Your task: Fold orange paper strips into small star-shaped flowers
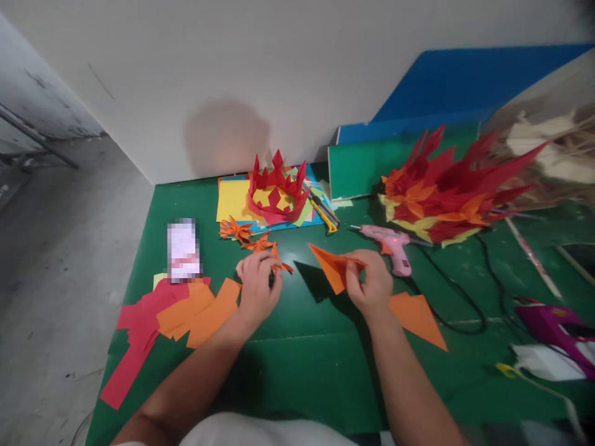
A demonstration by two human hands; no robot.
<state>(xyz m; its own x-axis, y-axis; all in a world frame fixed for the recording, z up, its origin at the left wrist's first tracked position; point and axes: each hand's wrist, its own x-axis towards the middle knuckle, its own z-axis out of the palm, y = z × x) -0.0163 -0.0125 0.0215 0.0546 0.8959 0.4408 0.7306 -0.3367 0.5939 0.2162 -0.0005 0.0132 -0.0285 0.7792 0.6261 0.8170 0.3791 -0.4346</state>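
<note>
The right grip (372, 277) pinches one folded orange sheet (332, 271); the left grip (258, 282) curls at one small orange fold (285, 267), whether holding it I cannot tell. Just right of the right grip lies one pink glue gun (392, 240); beyond the left, one red crown (274, 198).

This looks like a craft workshop: green bench (320, 359), red paper crown (275, 198) at twelve o'clock, hot-glue gun (398, 254) at one.

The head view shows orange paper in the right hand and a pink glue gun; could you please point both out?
Held orange paper (333, 267): head view, broad folded face.
Pink glue gun (393, 238): head view, main body.
</note>
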